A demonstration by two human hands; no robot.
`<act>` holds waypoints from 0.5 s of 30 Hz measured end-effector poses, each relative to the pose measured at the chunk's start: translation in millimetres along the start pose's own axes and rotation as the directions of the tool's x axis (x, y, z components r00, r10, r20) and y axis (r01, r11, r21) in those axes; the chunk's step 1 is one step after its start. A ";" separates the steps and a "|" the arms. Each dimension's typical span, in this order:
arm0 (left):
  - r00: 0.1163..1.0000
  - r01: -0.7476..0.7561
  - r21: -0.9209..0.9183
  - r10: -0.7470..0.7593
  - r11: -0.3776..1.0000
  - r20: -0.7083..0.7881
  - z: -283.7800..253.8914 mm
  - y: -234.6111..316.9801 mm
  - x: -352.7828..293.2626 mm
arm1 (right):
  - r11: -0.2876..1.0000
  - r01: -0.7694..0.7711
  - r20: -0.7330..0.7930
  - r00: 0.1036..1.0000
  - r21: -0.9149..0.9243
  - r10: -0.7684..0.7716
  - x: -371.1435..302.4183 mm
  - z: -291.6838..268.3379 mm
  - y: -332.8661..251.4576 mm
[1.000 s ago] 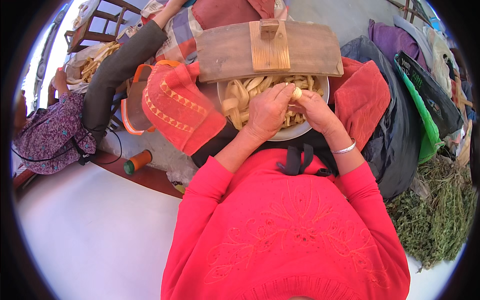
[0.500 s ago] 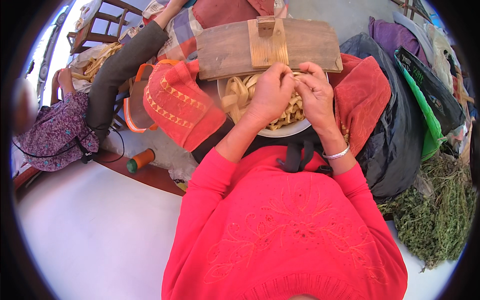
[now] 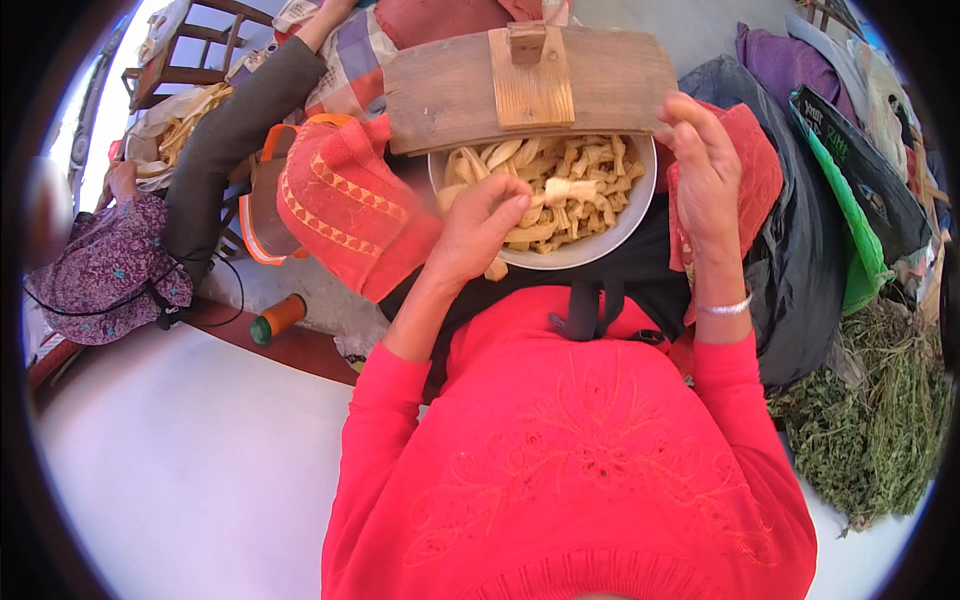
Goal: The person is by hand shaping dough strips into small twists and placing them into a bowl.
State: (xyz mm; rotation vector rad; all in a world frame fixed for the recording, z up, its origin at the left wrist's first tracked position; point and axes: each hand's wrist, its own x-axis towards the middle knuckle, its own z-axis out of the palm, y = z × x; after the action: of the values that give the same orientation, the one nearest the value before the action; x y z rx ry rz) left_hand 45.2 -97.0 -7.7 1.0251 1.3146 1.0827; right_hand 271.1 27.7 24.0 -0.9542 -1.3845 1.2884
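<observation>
Seen pinching, between the thumb and fingertips of the left hand (image 3: 472,235), a pale yellow knotted strip (image 3: 568,192) just above a heap of similar strips (image 3: 560,232) in a round, pale bowl (image 3: 590,258). Paired with a right hand (image 3: 705,170) raised beside the bowl, fingers loosely parted, with nothing visible in their hold. Judged light, soft and pliable, perhaps slick if damp, and likely to tear under a hard pull; best gripped at the thick knot or just behind it. Obstructed on the far side by a broad wooden board (image 3: 620,85) hiding the rim. Flanked by a patterned red towel (image 3: 350,215) at left, and at right by a red cloth (image 3: 757,185) and black plastic bag (image 3: 790,300). Also visible farther out: dried greens (image 3: 870,420) and an orange-and-green spool (image 3: 285,315).
</observation>
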 end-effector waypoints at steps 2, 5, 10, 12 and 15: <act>0.984 -0.170 0.191 0.176 0.967 -0.015 10.8 18.9 12.6 | 0.992 -0.107 0.113 0.987 -0.060 0.113 11.6 5.6 1.8; 0.886 -0.440 0.460 0.457 0.772 0.079 15.7 37.4 30.0 | 0.960 -0.271 0.436 0.857 -0.072 0.275 21.8 14.4 2.3; 0.961 -0.275 0.318 0.267 0.907 0.070 1.3 39.7 48.2 | 0.891 -0.406 0.598 0.668 -0.206 0.443 35.5 22.8 -0.3; 0.982 -0.174 0.221 0.152 0.960 0.115 -7.8 37.3 57.2 | 0.903 -0.402 0.510 0.750 -0.155 0.421 35.0 32.5 3.8; 0.994 -0.062 0.226 0.038 0.972 0.107 -29.8 47.3 71.0 | 0.928 -0.342 0.340 0.864 -0.147 0.372 40.1 46.6 10.2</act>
State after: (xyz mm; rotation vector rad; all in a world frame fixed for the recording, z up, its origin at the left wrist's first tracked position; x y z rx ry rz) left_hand 12.3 -18.7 23.3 1.2746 1.3584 0.9171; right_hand 216.5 57.6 21.6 -1.1053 -1.6011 1.7696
